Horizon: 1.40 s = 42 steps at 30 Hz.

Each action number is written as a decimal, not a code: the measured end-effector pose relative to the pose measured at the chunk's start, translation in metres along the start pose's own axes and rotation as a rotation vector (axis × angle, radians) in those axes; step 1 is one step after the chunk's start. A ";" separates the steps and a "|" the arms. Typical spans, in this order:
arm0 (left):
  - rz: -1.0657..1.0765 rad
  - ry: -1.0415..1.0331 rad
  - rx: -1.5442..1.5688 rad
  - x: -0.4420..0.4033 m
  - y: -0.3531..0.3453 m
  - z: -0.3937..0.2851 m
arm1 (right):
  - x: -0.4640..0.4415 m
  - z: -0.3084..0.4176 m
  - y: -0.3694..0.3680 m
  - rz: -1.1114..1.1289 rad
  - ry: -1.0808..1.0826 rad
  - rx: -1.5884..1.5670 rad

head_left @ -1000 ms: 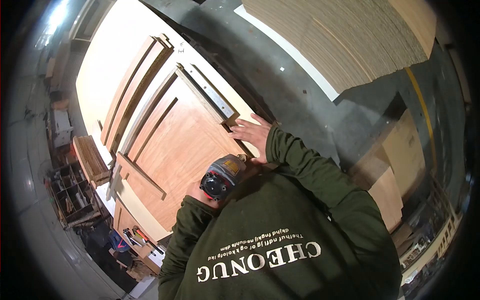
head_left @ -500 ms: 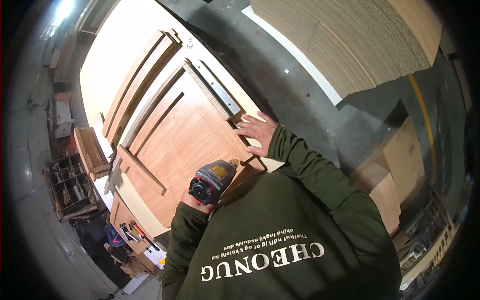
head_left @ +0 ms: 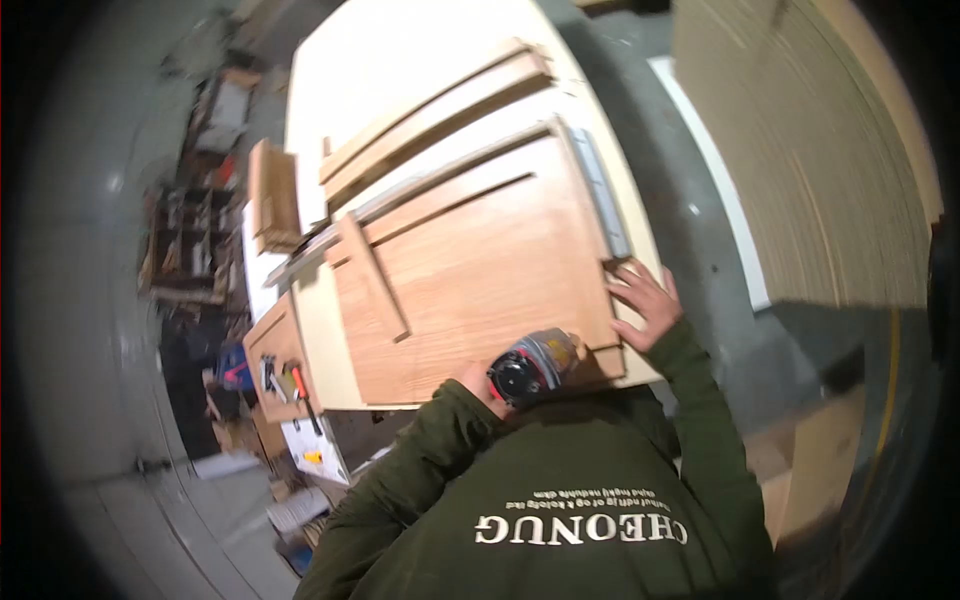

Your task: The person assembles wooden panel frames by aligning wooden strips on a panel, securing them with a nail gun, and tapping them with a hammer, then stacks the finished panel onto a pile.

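Observation:
My left hand (head_left: 482,388) is closed round the handle of a nail gun (head_left: 535,365), grey with a black end cap and a yellow label. The gun is over the near right corner of a wooden panel (head_left: 480,270), its nose close to a wood strip at that edge. Whether the nose touches the wood is hidden. My right hand (head_left: 645,303) holds nothing. Its fingers are spread and rest at the panel's right edge, just below a metal straightedge-like strip (head_left: 598,195). A loose wood strip (head_left: 375,278) lies across the panel's left part.
Stacked wooden rails (head_left: 435,130) lie beyond the panel on the pale tabletop (head_left: 400,50). A small wood stack (head_left: 273,195) stands at left, with an orange-handled hammer (head_left: 303,390) lower down. Tall stacked boards (head_left: 800,150) stand across the aisle at right.
The view has turned and shifted, so the bench and panel appear rotated and further right. My left hand still holds the nail gun near the same corner; my right hand stays at the edge.

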<state>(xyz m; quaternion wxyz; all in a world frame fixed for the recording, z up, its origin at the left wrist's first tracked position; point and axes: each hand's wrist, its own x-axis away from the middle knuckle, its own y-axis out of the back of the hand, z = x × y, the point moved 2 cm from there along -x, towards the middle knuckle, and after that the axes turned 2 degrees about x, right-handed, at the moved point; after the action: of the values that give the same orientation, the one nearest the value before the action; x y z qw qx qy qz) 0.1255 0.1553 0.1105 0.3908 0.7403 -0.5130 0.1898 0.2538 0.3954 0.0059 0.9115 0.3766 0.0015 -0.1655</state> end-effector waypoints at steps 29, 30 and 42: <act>-1.116 -0.123 -0.119 0.085 0.144 0.372 | -0.101 0.330 -0.402 0.306 0.122 0.438; -1.104 -0.115 -0.109 0.084 0.144 0.375 | -0.108 0.335 -0.401 0.323 0.147 0.432; -1.012 -0.183 0.069 0.075 0.191 0.370 | -0.182 0.346 -0.395 0.255 0.321 0.252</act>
<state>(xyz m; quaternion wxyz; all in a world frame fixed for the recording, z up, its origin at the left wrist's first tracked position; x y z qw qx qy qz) -0.0620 -0.2091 0.0049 0.3626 0.9219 -0.1161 -0.0718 -0.0800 -0.0487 0.0064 0.8590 0.5058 0.0782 0.0141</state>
